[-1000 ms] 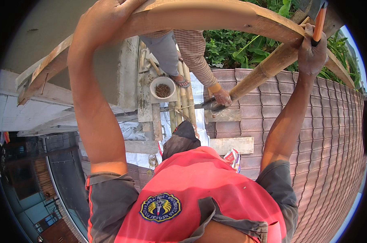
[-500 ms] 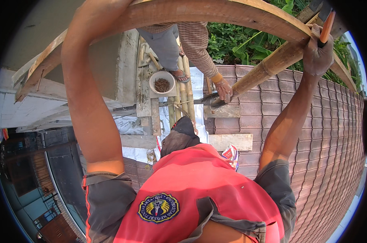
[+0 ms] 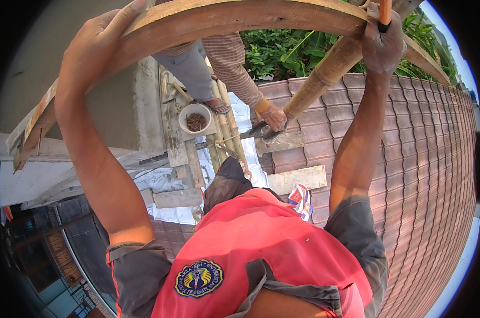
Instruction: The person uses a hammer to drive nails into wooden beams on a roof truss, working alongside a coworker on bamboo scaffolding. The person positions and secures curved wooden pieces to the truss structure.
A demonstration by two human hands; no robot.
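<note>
A long wooden beam [image 3: 240, 18], bowed by the lens, spans the top of the view. My left hand [image 3: 99, 40] is closed round its left part, with the thumb lying along the upper face. At the beam's right part, my right hand [image 3: 383, 47] is closed on an orange-and-black handle [image 3: 385, 13] and presses against the wood. The tool's head is out of the picture. Just beneath my right hand a thick bamboo pole [image 3: 324, 74] slants down. Another person's hand [image 3: 273, 116] touches its lower end.
The other person's sandalled foot [image 3: 217, 105] rests on bamboo poles [image 3: 226, 130] beside a white bucket [image 3: 183, 127] of thin brown pieces that look like nails. Short planks [image 3: 298, 179] and a crumpled packet [image 3: 301, 201] lie on the tiled roof [image 3: 409, 175]. Green plants [image 3: 277, 50] grow behind.
The beam's left end sits lower in the view, and my left hand shows more fully on it. My right hand appears farther left and higher. The whole scene has shifted slightly.
</note>
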